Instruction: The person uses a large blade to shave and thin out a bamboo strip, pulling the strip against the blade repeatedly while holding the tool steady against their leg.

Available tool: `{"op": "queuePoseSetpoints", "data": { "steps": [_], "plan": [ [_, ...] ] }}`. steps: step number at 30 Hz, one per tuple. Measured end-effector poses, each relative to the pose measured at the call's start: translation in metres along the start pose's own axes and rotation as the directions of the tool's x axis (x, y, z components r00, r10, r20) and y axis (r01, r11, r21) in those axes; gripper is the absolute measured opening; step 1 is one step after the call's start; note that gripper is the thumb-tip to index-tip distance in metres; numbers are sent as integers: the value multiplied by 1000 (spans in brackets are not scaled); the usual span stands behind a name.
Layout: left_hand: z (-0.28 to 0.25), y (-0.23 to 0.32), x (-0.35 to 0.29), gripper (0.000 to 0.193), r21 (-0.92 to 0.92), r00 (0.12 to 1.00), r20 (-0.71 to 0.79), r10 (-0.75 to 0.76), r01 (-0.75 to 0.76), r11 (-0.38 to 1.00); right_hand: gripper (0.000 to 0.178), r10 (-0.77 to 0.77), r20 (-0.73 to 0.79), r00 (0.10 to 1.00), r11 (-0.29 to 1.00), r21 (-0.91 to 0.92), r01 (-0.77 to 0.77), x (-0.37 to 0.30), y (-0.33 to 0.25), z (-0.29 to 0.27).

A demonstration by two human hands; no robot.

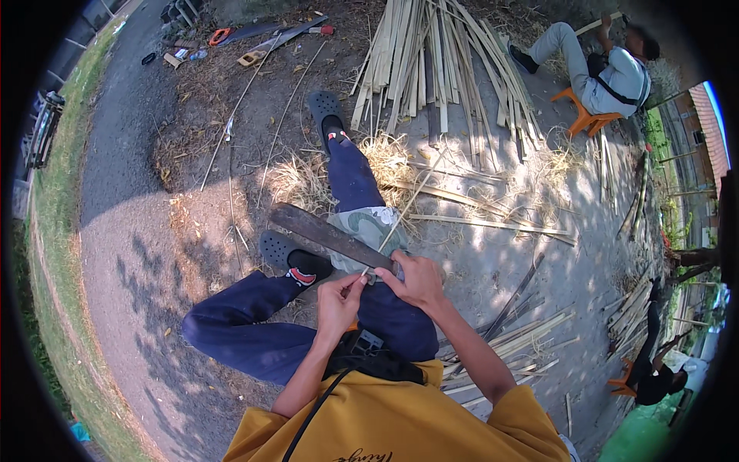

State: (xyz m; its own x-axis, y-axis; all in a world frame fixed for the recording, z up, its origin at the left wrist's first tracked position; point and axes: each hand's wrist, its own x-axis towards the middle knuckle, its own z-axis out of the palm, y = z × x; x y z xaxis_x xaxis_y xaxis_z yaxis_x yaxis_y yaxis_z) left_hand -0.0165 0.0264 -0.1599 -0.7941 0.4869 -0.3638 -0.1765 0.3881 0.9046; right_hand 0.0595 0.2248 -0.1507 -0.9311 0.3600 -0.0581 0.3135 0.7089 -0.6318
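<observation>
My left hand is closed, pinching the near end of a thin bamboo strip between thumb and fingers. The strip slants away from me to the upper right, over my leg. My right hand is wrapped round the handle end of a machete; its handle is mostly hidden by the fingers. The dark, broad blade points to the far left and crosses the strip close to both hands. Under the blade, a pale camouflage cloth covers part of my leg.
A big pile of split bamboo strips lies ahead, with curly shavings around my outstretched foot. More strips lie at my right. Saws rest at the far left. A person sits on an orange stool far right; another sits lower right.
</observation>
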Motion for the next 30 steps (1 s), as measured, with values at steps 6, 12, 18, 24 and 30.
{"op": "queuePoseSetpoints", "data": {
  "steps": [6, 12, 18, 24, 30],
  "plan": [
    [-14, 25, -18, 18, 65, 1000, 2, -31, 30, 997, 58, 18, 32, 999, 1000, -11, -17, 3, 3, -6],
    [-30, 30, -38, 17, 152, 992, -72, 104, -92, 984, 57, -14, -12, 1000, 1000, -25, 14, 2, -4, -2],
    [-54, 30, -78, 14, 206, 989, -117, 87, -62, 977, 56, 38, -14, 999, 999, -2, -38, 3, -2, -2],
    [-68, 25, -69, 19, 291, 996, 73, -58, 35, 956, 57, 26, -35, 999, 1000, -16, -26, 3, -2, -1],
    [-61, 22, -20, 30, 238, 970, 241, 31, -90, 967, 57, 50, -43, 998, 999, 12, -49, 1, 0, -3]
  ]
}}
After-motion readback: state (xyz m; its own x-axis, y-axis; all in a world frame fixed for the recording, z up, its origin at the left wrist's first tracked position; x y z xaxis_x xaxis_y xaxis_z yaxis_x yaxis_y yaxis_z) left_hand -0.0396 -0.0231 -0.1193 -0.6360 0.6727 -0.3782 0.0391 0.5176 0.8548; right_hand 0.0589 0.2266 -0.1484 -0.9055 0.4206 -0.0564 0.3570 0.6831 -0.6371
